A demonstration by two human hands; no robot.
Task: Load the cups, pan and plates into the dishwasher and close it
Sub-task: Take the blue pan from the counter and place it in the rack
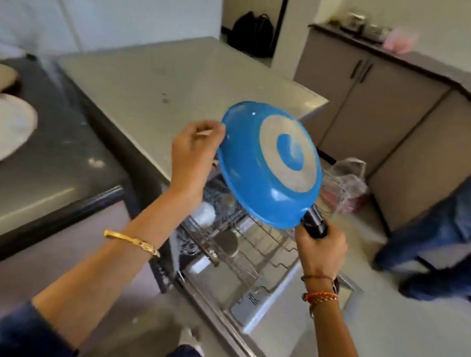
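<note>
The stiff, rim-heavy pan [270, 164] is gripped at its handle by the right hand [321, 250]; its far rim is pinched by the left hand [193, 151].

Glossy blue enamelled pan [257, 174] with a dull grey metal ring on its base and a shiny black plastic handle [314, 225]. Thin chrome wire dishwasher rack [253, 252]. Smooth, matt grey stone countertop [180, 86].
</note>
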